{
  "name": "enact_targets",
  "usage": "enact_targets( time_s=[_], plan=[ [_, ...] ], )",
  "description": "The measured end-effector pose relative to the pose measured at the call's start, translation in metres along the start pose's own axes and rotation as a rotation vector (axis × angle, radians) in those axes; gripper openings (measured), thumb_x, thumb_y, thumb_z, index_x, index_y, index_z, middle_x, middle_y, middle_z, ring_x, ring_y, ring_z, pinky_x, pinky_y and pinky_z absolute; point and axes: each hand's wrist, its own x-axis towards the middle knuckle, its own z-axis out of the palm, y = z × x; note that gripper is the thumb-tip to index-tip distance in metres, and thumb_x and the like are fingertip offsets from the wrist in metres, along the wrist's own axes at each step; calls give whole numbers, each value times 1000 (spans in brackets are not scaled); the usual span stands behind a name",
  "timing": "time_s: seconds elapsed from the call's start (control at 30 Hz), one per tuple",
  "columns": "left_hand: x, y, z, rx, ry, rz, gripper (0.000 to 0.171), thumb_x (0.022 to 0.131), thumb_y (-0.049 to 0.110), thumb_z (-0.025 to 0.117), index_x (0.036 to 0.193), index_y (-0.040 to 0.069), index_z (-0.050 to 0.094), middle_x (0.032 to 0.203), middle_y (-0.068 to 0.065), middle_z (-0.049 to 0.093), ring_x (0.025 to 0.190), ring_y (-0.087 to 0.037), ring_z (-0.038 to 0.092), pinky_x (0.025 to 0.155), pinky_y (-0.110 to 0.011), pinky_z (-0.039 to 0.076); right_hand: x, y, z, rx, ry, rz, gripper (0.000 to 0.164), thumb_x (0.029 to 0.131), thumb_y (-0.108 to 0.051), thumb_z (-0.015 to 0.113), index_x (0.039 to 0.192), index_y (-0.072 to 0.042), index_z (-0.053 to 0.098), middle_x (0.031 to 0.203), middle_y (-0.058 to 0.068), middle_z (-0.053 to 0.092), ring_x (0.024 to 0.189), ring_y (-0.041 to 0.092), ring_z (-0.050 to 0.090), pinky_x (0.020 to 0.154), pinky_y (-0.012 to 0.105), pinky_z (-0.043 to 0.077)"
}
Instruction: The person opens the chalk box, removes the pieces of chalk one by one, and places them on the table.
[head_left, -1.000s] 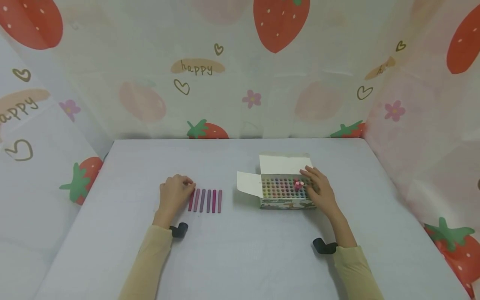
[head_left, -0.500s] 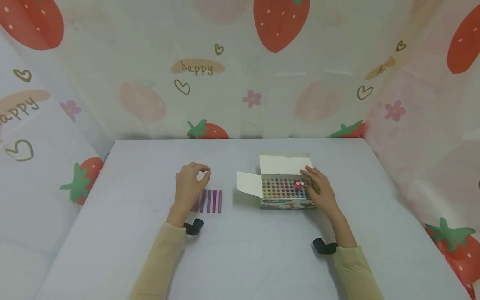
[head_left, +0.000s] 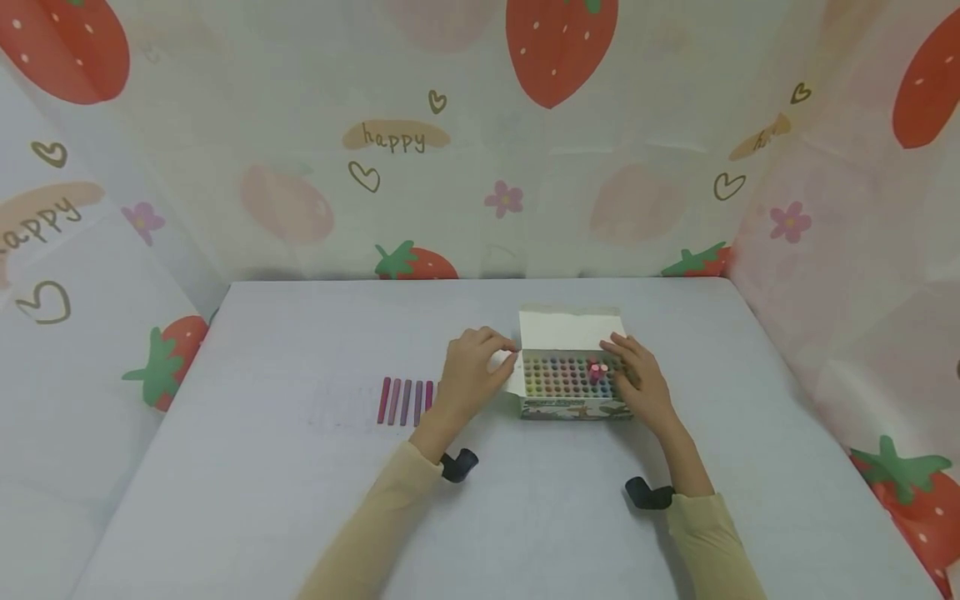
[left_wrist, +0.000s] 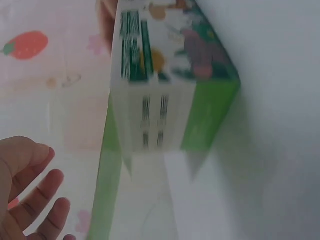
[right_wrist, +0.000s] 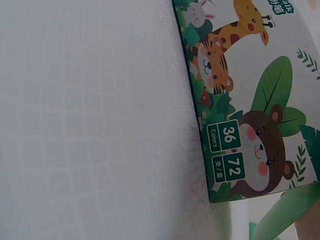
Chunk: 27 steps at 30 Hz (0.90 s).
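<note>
My left hand (head_left: 472, 371) hovers at the left end of the open chalk box (head_left: 558, 410), thumb and index fingertips close together, overlapping its white side flap (head_left: 516, 383). In the left wrist view, the fingers (left_wrist: 47, 187) hold nothing and are apart from the box. My right hand (head_left: 641, 379) grips the box's right end, fingers toward the back corner and thumb at the near side. Many-coloured chalk ends (head_left: 555, 379) fill the box, and a few pink sticks (head_left: 597, 372) stand up above the others. Several pink and purple chalk sticks (head_left: 393, 402) lie in a row on the table.
The box's white lid (head_left: 570, 327) stands raised at the back. A white cloth covers the table (head_left: 525, 517), with strawberry-print curtain (head_left: 300, 125) behind it and on both sides. Black wrist cameras (head_left: 459, 465) sit at both wrists.
My left hand has let go of the leftmost chalk stick, lifted, and moved right over the row to the box's left flap. The right hand and box have stayed in place.
</note>
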Motion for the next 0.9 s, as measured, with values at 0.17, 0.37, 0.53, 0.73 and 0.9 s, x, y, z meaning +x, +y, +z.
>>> enact_targets(
  time_s=[0.17,0.37,0.53,0.73,0.9],
  plan=[
    [5,20,22,-36,-74,62,9,79,23,62,88,22,65,84,8,59,78,-11,51,68,-31,40,-1,-1,0,-2,5,4,46,76,6,47,119,-9,53,132,14,40,127,35,23,95,61,16],
    [14,33,43,-103,-201,33,12,81,21,60,91,19,64,88,8,59,80,-11,51,72,-29,40,-1,-1,-1,-9,-3,17,45,76,5,48,119,-9,52,132,13,40,127,35,23,94,61,17],
    [20,41,57,1,-311,52,14,82,26,58,95,21,63,89,9,58,78,-9,49,69,-26,41,-1,-1,-1,-14,-11,15,46,77,5,48,120,-10,51,133,12,39,127,37,22,93,62,18],
    [29,51,69,137,-381,62,18,83,30,57,99,26,61,88,10,56,79,-10,51,67,-29,41,-3,-2,-1,-26,-18,29,45,78,4,47,120,-12,52,134,11,38,128,36,21,95,60,19],
    [35,58,78,251,-409,68,19,86,35,52,102,30,59,92,11,56,80,-10,51,74,-33,39,-3,-2,-1,-17,-14,30,46,78,5,48,120,-12,52,134,11,38,129,34,21,95,59,19]
  ],
)
